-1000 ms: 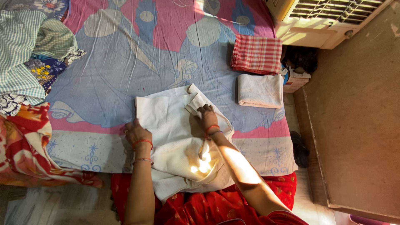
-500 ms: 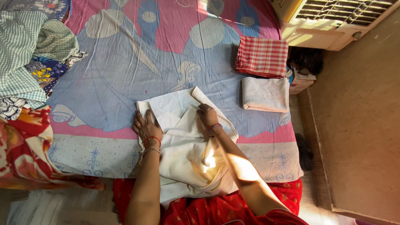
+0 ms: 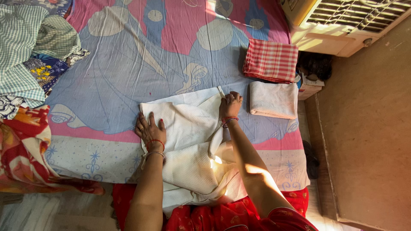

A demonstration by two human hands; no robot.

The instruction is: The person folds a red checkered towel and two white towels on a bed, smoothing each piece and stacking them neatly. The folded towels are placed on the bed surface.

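Where it overhangs, white cloth (image 3: 188,141) hides bed edge (image 3: 85,164).

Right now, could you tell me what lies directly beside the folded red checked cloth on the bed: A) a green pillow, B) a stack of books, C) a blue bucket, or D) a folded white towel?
D: a folded white towel lies right next to the folded red checked cloth on the bed.

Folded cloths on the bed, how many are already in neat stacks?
2: a red checked cloth near the bed's far right edge, and a white folded cloth just in front of it. Others may lie hidden in the heap at left.
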